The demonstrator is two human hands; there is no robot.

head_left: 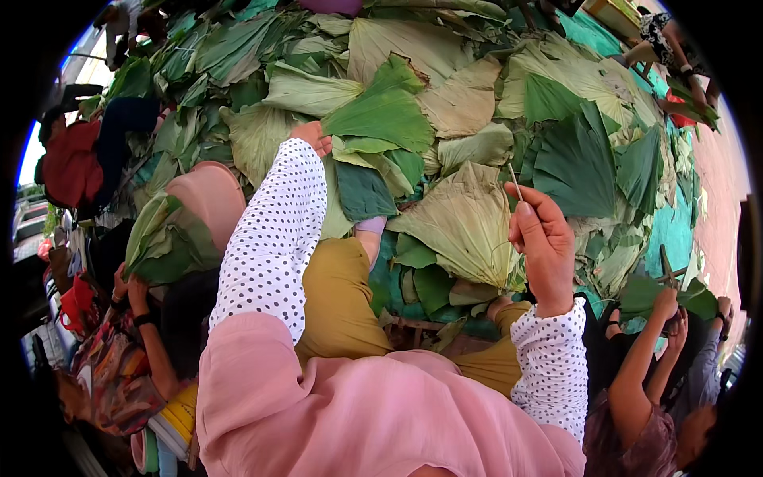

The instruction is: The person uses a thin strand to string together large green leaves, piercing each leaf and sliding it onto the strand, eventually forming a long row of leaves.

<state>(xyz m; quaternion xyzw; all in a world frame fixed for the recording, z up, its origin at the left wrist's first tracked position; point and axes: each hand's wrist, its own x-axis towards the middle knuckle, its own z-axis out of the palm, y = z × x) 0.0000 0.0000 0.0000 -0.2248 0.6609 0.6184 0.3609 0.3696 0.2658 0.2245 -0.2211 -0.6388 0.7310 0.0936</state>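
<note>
My left hand reaches forward and is closed on the narrow end of a folded green lotus leaf, which fans out to the right over the pile. Between thumb and forefinger, my right hand pinches a thin pale stick, raised upright above the leaves. Just left of that hand spreads a dry, pale yellow-green lotus leaf. A dark green folded leaf lies beyond it. Below the held leaf, near my knee, is a small dark green leaf piece.
Lotus leaves, fresh and dried, cover the ground on a green sheet. At left stands a pink tub. A person at lower left holds a leaf bundle; another at lower right handles a green leaf. A person in red sits farther left.
</note>
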